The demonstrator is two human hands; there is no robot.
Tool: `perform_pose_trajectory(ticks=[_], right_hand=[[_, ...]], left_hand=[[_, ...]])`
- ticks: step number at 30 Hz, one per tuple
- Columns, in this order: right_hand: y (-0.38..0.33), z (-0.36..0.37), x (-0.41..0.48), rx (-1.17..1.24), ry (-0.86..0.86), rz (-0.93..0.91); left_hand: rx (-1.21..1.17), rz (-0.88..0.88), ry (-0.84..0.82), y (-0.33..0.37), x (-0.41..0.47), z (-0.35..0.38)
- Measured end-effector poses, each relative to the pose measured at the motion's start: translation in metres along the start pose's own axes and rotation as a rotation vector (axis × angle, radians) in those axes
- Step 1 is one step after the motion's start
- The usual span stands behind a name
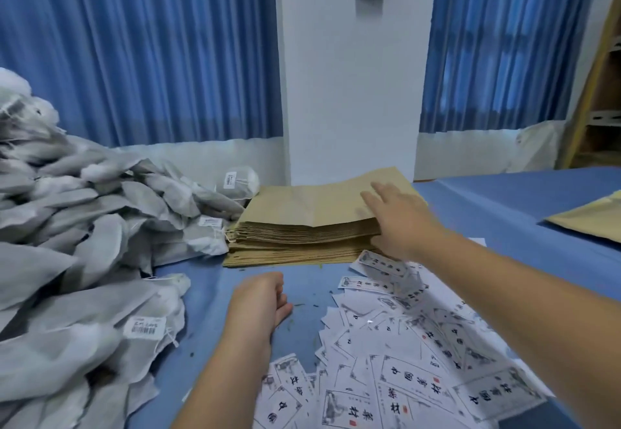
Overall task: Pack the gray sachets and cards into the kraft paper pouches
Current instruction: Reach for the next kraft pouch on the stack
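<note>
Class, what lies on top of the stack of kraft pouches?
Only the right hand, fingers spread over the right end of the stack. The corner beneath it is covered.

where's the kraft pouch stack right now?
Head view: kraft pouch stack at centre of the blue table, against the white pillar; gray sachet pile on its left, cards in front, right hand touching its right end.
</note>
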State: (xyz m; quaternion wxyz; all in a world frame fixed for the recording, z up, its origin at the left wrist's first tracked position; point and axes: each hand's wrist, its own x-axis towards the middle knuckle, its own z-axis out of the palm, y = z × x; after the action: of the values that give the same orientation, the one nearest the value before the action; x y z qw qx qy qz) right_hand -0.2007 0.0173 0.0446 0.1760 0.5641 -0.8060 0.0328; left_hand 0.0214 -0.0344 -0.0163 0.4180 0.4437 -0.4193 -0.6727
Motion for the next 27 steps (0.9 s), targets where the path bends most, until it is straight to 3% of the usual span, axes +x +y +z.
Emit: perform_pose_trajectory(ticks=[3,8,12,17,20,27], right_hand=[[0.011,0.003,0.009,-0.143,-0.09,0.058],[0.008,-0.004,0.002,-0.343,0.044,-0.06],[-0.016,-0.024,-0.014,-0.387,0.051,-0.143],[-0.076,-0.049,-0.063,-0.25,0.02,-0.144],[-0.106,-0.055,-0.092,-0.137,0.024,-0.171],[-0.113,-0.049,-0.146,0.107,0.1,-0.416]], left_hand=[[0.085,0.033,-0.013,-0.002,0.003,0.0],[0.19,0.046,0.013,-0.004,0.011,0.001],[0.249,0.149,-0.042,-0.004,0.0,0.001],[-0.062,-0.036,-0.36,0.007,-0.03,0.014],[-0.095,-0.132,-0.466,0.007,-0.046,0.02],[-0.058,-0.033,-0.272,0.008,-0.043,0.005]])
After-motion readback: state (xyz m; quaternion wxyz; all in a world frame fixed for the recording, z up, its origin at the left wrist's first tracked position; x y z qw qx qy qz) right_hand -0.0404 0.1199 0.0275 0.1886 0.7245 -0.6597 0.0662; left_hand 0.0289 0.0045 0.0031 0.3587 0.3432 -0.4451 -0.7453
